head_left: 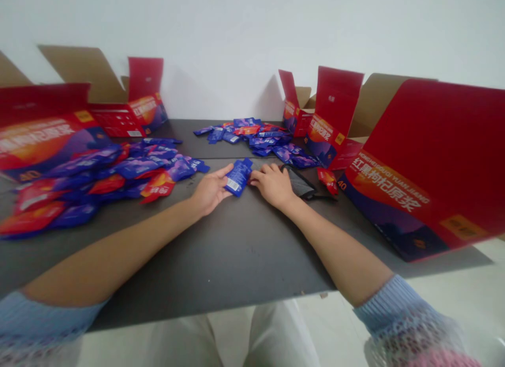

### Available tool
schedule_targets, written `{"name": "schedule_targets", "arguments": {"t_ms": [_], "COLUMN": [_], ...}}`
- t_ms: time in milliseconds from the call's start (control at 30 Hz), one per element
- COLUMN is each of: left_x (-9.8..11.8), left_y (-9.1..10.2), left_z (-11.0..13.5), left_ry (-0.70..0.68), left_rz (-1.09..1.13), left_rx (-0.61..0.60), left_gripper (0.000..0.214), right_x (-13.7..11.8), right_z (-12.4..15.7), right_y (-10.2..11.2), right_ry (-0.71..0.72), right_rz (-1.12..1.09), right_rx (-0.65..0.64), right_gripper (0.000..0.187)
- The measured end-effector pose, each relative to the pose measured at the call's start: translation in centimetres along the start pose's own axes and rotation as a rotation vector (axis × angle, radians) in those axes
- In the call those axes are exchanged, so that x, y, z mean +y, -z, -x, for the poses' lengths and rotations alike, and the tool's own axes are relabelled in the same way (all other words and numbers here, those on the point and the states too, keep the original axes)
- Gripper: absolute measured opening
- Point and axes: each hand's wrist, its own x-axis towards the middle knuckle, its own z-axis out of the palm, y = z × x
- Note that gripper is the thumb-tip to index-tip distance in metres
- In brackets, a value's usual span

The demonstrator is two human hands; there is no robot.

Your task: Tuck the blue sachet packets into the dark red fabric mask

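Observation:
My left hand [213, 190] grips a blue pouch [238, 178] with its spout end pointing away from me and a white barcode label facing up. Close against the pouch's right edge is my right hand [274, 185], its fingers curled downward. What lies under those fingertips, if anything, is hidden. A dark grey and black item [300, 182], partly covered by the right hand, rests beside it. One red pouch [327, 180] lies farther right.
A large heap of blue and red pouches [138, 167] spreads over the left of the dark table [221, 261]; another heap [268, 140] lies at the back. Open red cartons stand left [39, 130] and right [426, 172]. A white wall [221, 51] rises behind.

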Motion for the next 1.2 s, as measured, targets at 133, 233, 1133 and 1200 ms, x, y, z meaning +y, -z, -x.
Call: {"name": "schedule_targets", "arguments": {"t_ms": [133,233,1133,1200], "left_x": [-0.4,-0.4,1.5,1.3], "left_y": [-0.4,-0.6,1.1,1.3], "left_z": [0.0,0.0,-0.6,-0.7], "left_ry": [-0.028,-0.017,0.349,0.357], "left_rz": [-0.002,-0.049,-0.278,-0.252], "left_rx": [0.098,0.150,-0.201,-0.240], "left_gripper": [0.070,0.059,0.043,0.042], "right_x": [0.5,1.0,0.0,0.7], "right_z": [0.3,0.8,0.4,0.3], "right_y": [-0.3,0.2,0.9,0.7], "right_ry": [-0.030,-0.062,0.014,-0.063], "right_rz": [-0.046,-0.200,-0.110,-0.066], "right_rx": [0.078,0.226,0.000,0.003], "right_gripper": [0.023,0.026,0.022,0.023]}}
